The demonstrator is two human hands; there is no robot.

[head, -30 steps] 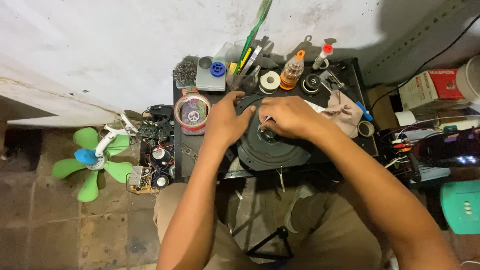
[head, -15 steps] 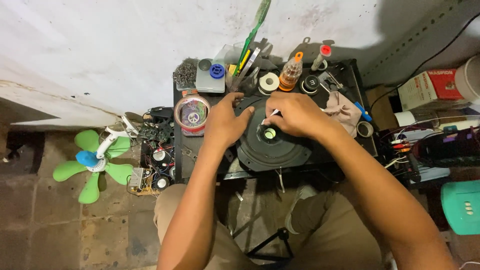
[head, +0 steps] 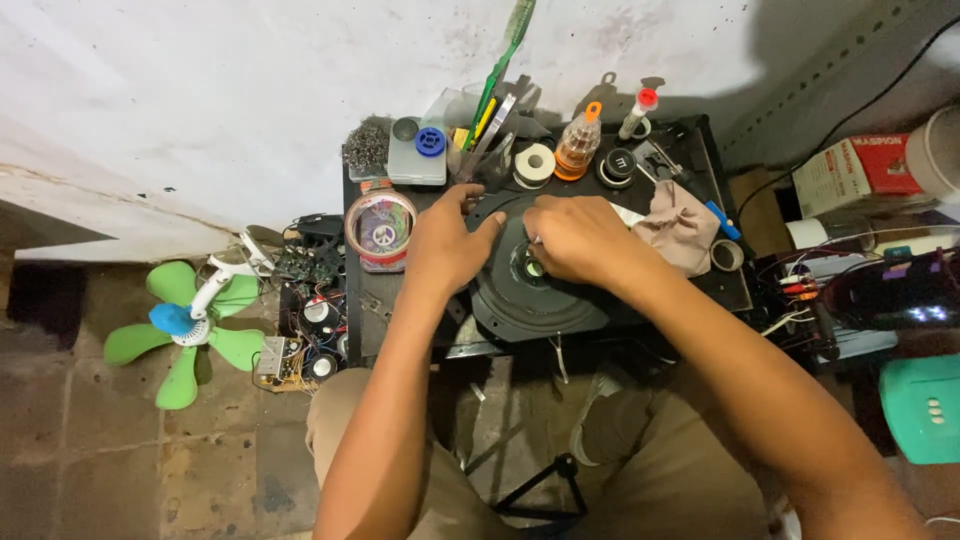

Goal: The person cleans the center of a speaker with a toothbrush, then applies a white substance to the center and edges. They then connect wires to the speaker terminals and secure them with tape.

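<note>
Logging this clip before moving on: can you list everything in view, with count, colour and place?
round disc: 1, black, middle of table, under both hands
table: 1, black, against wall
round tin: 1, patterned, red rim, left of disc
small bottle: 1, orange, back of table
tape roll: 1, white, beside bottle
cloth: 1, beige, right of disc
fan blade: 1, green with blue hub, on floor at left
box: 1, red and white, right
stool: 1, teal, right edge
left hand: on disc's left rim
right hand: fingers pinched at disc's centre
</note>
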